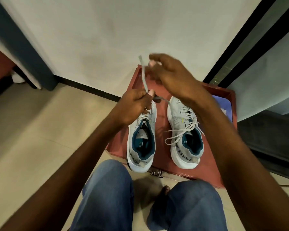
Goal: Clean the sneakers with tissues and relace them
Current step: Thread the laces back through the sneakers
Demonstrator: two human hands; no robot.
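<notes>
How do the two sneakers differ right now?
The left sneaker has its lace pulled up, pinched by the left hand; the right sneaker has loose lace ends lying across it. The left sneaker's heel overhangs the red tray; the right sits fully on. Both are grey with teal lining.

White wall (107,30) with black skirting (90,88) — beige tiled floor (32,130), dark-framed glass door (257,47) at right.

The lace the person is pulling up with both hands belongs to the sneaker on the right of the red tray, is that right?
Not quite. The head view shows the lace running up from the left sneaker, pinched at the left hand with the right hand near its top end. The right sneaker on the red tray lies untouched, its lace loose.
</notes>
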